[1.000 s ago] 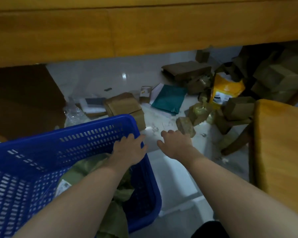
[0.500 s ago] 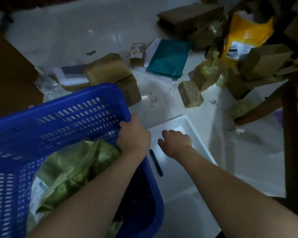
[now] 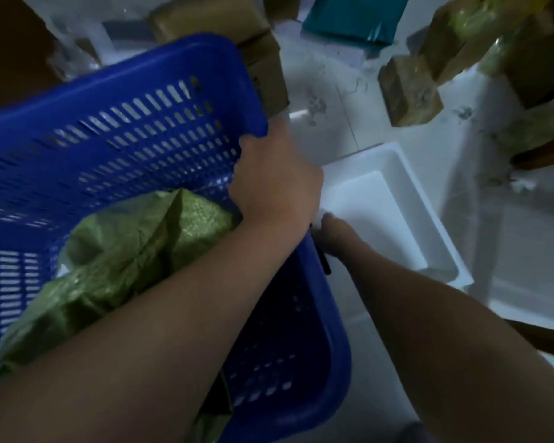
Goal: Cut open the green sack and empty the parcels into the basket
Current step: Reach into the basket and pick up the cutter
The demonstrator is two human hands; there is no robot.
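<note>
The green woven sack [image 3: 135,251] lies crumpled inside the blue slotted basket [image 3: 125,100], under my left forearm. My left hand [image 3: 275,183] grips the basket's rim at its right corner. My right hand [image 3: 336,231] reaches down into a white tray [image 3: 406,193] beside the basket and lies over the upper end of a thin black tool [image 3: 326,266]. Its fingers are hidden behind my left hand and the basket edge, so the grip cannot be made out.
Brown cardboard parcels [image 3: 410,91] and a teal mailer [image 3: 349,17] are scattered on the pale tiled floor beyond the tray. A larger box [image 3: 263,68] stands against the basket's far corner. Dark furniture legs [image 3: 544,155] stand at the right.
The view has tipped down and closer. My left hand has stayed on the basket rim. My right hand has dropped from above the tray onto the black tool.
</note>
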